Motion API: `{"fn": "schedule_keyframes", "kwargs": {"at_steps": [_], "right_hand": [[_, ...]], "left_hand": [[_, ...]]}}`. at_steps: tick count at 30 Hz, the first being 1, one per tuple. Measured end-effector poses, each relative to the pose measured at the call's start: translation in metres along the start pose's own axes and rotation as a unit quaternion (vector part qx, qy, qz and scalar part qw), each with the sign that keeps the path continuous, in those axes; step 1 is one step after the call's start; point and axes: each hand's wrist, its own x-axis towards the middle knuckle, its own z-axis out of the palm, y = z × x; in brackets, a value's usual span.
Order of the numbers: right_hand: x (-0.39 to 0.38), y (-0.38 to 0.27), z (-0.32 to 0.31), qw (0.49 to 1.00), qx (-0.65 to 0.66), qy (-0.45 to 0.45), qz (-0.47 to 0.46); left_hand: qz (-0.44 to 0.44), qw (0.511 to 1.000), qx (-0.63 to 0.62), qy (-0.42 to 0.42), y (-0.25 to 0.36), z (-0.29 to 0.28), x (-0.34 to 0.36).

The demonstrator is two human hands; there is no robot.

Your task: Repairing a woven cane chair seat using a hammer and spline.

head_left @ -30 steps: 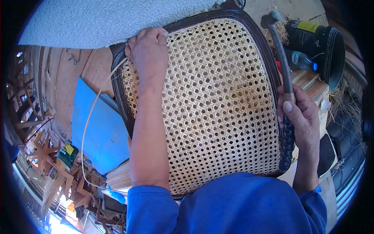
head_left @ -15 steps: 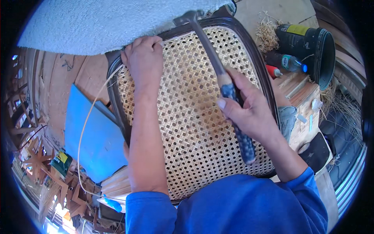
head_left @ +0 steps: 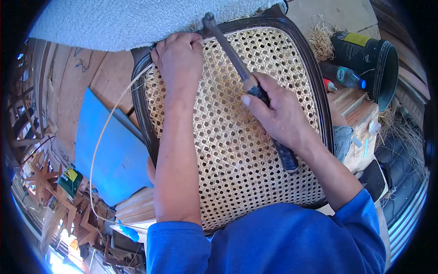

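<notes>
A woven cane panel (head_left: 237, 137) sits inside a dark wooden chair frame (head_left: 315, 91) in front of me. My left hand (head_left: 181, 61) rests on the frame's upper left edge, its fingers bent and pressed together; what lies under them is hidden. From beside that hand a long, thin cane strip (head_left: 104, 132) curves out over the left side and down. My right hand (head_left: 278, 107) is wrapped round the dark handle of a hammer (head_left: 230, 52). The hammer's head is raised over the top of the frame, to the right of my left hand.
A light blue towel (head_left: 114, 23) covers the far edge. At the left stands a blue board (head_left: 109, 150). To the right are a black bucket (head_left: 383, 68), a plastic bottle (head_left: 349, 77), a red tube (head_left: 329, 85) and loose cane shavings (head_left: 321, 39).
The hammer has tilted left and its head is a little farther left. The view has shifted slightly, so the chair and my left hand appear farther right and up.
</notes>
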Motion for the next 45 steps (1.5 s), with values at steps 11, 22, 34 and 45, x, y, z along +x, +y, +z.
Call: {"fn": "schedule_keyframes", "kwargs": {"at_steps": [11, 22, 34, 45], "right_hand": [[-0.001, -0.013, 0.007, 0.996, 0.076, 0.031, -0.025], [-0.002, -0.009, 0.006, 0.997, 0.058, 0.046, -0.036], [-0.008, 0.006, -0.003, 0.998, 0.045, 0.043, 0.012], [-0.002, -0.001, -0.001, 0.999, -0.035, 0.021, 0.012]], "left_hand": [[0.025, 0.999, 0.013, 0.033, -0.003, 0.004, 0.0], [0.02, 0.999, 0.004, 0.036, -0.004, 0.005, -0.001], [0.02, 0.999, -0.006, -0.031, -0.01, -0.002, 0.002], [0.02, 1.0, -0.017, -0.014, -0.01, 0.001, 0.003]]}}
